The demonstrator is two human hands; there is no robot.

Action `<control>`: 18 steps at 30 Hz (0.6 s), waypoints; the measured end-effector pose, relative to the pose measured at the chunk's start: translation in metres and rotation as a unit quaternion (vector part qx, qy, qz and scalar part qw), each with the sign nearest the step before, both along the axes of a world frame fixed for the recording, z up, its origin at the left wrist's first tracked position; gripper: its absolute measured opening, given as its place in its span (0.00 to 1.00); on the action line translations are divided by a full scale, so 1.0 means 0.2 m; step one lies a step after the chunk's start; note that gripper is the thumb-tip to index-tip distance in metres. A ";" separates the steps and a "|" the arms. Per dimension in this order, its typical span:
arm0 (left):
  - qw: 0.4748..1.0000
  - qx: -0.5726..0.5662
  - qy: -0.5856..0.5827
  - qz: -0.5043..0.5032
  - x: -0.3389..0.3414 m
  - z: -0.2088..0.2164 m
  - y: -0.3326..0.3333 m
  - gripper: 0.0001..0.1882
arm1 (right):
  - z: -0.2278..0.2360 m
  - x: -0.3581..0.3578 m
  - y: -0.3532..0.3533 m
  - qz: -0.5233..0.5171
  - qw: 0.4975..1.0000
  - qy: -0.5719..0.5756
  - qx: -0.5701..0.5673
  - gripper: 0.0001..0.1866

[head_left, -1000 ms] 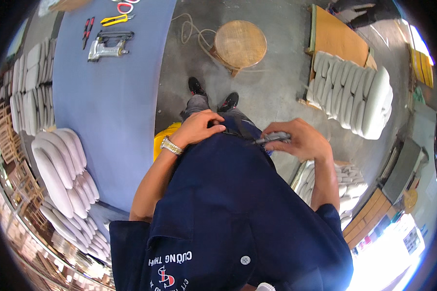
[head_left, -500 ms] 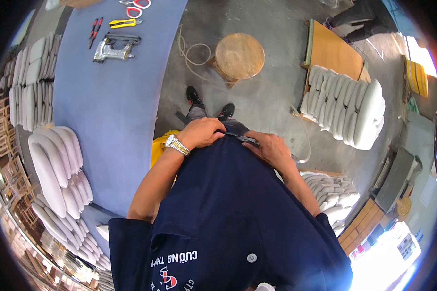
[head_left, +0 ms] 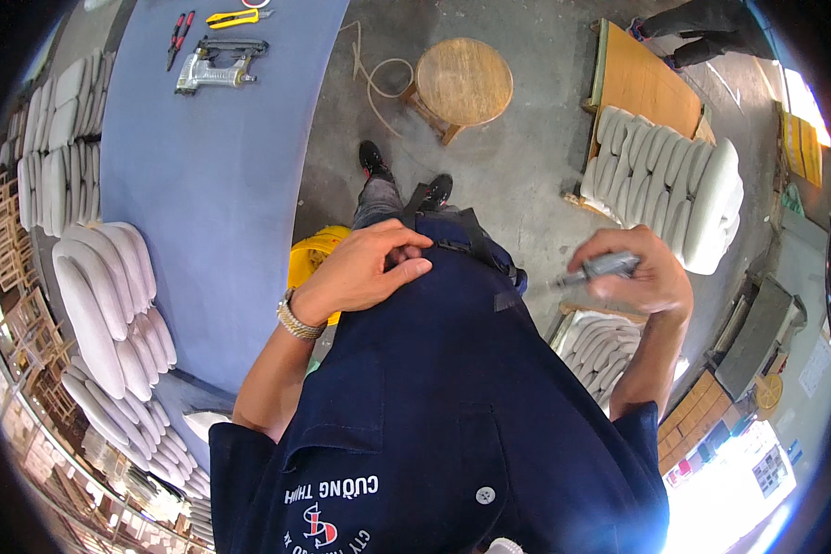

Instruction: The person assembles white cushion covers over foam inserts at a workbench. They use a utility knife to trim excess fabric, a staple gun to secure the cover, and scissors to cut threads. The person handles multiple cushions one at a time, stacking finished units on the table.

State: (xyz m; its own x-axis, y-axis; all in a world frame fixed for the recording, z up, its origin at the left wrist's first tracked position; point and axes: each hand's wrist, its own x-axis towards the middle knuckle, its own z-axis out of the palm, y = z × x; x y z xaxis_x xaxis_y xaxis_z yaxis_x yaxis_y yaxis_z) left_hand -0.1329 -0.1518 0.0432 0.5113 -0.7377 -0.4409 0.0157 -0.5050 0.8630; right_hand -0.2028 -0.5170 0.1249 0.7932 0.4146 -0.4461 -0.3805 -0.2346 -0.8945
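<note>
My right hand (head_left: 651, 275) is raised out to the right of my body, its fingers closed round a small grey hand tool (head_left: 611, 266). Motion smears the tool's tip, which points left, and its exact kind cannot be made out. At the front of my waist is my left hand (head_left: 374, 266), its fingers loosely curled and the thumb apart from them, with nothing seen in it. Beside that hand, a dark belt with straps (head_left: 471, 242) crosses the lower part of my navy shirt (head_left: 415, 369).
A blue-topped table (head_left: 212, 175) along the left carries a nail gun (head_left: 220, 66), a yellow cutter (head_left: 238, 18), red-handled pliers (head_left: 180, 39) and grey padded cushions (head_left: 92, 295). A round wooden stool (head_left: 463, 81) stands ahead, a yellow bucket (head_left: 312, 254) by the table, stacked cushions (head_left: 660, 180) at right.
My right hand has left the waist and swung out to the right with the grey tool. My left hand has loosened, its thumb now apart. The belt straps show more.
</note>
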 end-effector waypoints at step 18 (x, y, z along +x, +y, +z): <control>0.983 0.089 -0.089 0.134 -0.13 -0.35 0.13 0.15 | -0.38 -0.06 0.05 -0.069 0.995 0.071 -0.015 0.14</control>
State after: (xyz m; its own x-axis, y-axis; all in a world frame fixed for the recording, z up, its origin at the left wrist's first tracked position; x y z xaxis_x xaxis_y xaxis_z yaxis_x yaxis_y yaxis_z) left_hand -0.1598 -0.1248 -0.0264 0.7580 -0.4850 -0.4361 0.0257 -0.6459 0.7630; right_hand -0.2147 -0.5064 0.0485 0.7699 0.2901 -0.5683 -0.5329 -0.1975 -0.8228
